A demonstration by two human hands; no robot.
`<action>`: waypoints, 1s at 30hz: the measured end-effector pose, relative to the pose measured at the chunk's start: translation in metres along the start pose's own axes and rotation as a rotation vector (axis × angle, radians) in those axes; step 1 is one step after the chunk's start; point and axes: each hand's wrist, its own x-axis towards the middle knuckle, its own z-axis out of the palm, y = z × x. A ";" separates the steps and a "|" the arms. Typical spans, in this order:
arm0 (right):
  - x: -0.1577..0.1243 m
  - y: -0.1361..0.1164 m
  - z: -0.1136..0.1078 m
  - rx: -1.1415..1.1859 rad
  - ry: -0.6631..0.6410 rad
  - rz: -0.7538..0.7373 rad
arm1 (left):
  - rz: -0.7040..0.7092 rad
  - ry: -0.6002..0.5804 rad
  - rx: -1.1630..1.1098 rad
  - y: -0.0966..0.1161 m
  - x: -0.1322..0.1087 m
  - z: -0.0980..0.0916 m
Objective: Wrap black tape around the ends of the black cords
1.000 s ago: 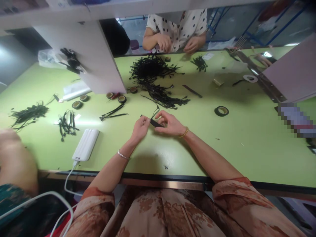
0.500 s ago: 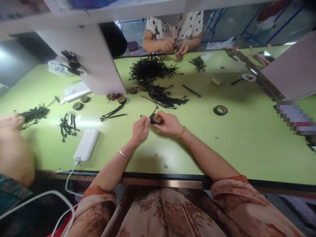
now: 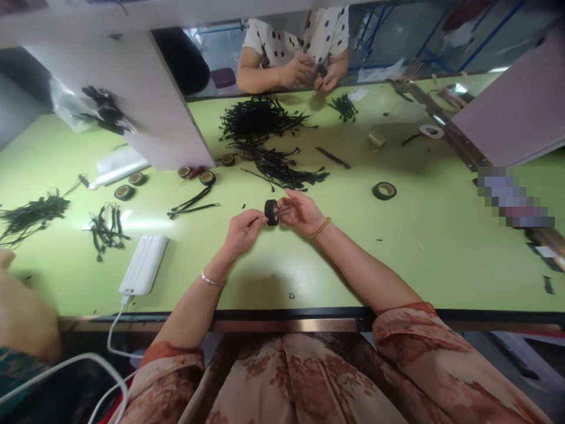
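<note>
Both my hands hold a tape roll above the green table.
Head view: my left hand pinches the roll's left edge and my right hand grips its right side. A pile of cords lies beyond, and a power bank lies near left.

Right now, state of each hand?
Left hand: closed, fingertips pinched at the near edge of the black tape roll.
Right hand: closed, holding the black tape roll from the other side.
</note>
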 end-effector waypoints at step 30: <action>-0.016 -0.003 0.013 -0.242 0.065 -0.404 | -0.209 -0.076 0.131 0.004 -0.004 0.018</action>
